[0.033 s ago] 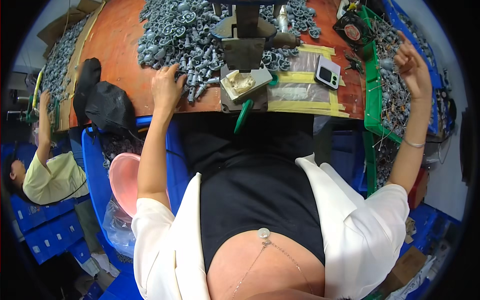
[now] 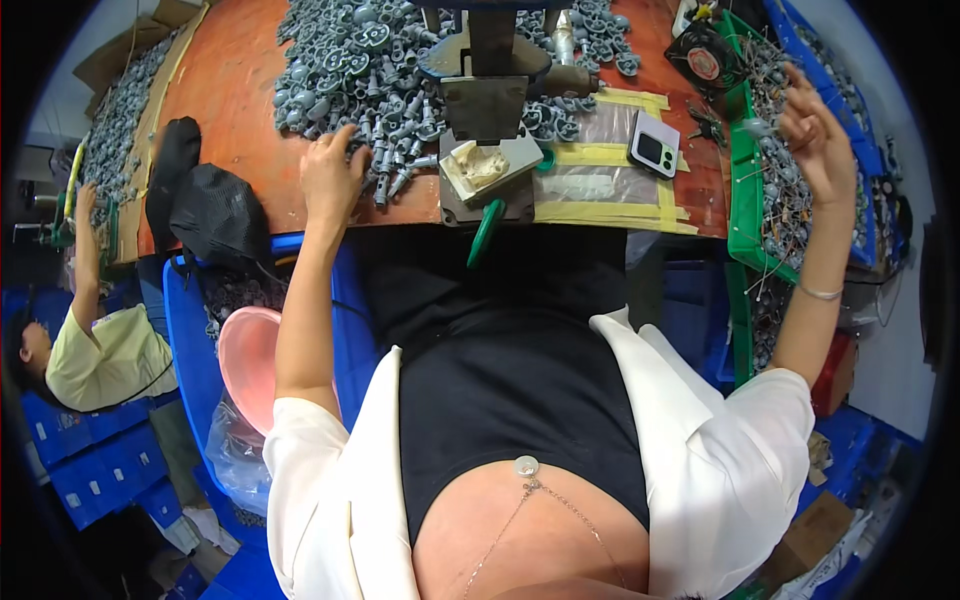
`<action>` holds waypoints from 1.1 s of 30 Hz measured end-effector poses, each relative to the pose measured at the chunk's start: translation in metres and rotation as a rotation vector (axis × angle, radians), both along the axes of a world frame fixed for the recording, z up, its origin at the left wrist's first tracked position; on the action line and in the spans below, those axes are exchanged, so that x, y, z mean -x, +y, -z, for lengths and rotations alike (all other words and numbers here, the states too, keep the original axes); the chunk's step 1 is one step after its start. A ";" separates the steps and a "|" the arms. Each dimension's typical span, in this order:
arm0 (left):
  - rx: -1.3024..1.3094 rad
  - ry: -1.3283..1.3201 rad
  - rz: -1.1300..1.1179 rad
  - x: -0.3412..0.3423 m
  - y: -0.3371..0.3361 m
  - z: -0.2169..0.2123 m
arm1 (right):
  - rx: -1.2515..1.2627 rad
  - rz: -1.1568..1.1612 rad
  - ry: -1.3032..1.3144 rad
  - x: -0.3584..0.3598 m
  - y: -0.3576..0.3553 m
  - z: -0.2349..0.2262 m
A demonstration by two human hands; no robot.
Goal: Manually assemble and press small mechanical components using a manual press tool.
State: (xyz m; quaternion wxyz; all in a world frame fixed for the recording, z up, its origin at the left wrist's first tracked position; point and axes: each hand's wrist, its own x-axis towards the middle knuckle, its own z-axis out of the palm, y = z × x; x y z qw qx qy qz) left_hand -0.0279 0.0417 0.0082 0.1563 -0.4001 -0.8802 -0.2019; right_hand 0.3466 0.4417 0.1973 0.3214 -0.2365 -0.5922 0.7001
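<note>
My left hand (image 2: pixel 332 175) rests on the red tabletop at the near edge of a heap of grey plastic parts (image 2: pixel 390 90). Its fingers are curved and apart, with nothing visible in them. Over the green bin at the right, my right hand (image 2: pixel 818 135) is raised with bent fingers. A small grey part (image 2: pixel 762 127) shows at its fingertips, slightly blurred, seemingly pinched. Between my hands stands a metal press (image 2: pixel 487 105). Beneath its head sits a pale block fixture (image 2: pixel 485 168) with a worn, cream-coloured hollow. A green handle (image 2: pixel 487 232) sticks out toward me.
The green bin (image 2: pixel 742 215) holds wired grey parts. A folded phone (image 2: pixel 655 143) lies on taped plastic sheeting, near a small black fan (image 2: pixel 705 55). A black cap (image 2: pixel 220 210) lies at left, above a blue tub (image 2: pixel 190 330) and pink basin (image 2: pixel 245 355). Another person (image 2: pixel 105 345) works at far left.
My right hand has moved slightly left and down, bringing the small grey part over the green bin's rim. My left hand has barely moved.
</note>
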 end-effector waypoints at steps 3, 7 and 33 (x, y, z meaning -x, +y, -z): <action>-0.180 0.071 0.028 0.000 -0.002 -0.002 | 0.203 -0.200 0.091 0.013 -0.055 0.020; -0.794 -0.770 0.157 -0.022 0.012 -0.006 | 0.230 -0.243 0.274 0.002 -0.083 0.049; -0.485 -0.500 0.463 -0.075 0.045 0.004 | 0.309 -0.767 0.337 0.056 -0.189 0.097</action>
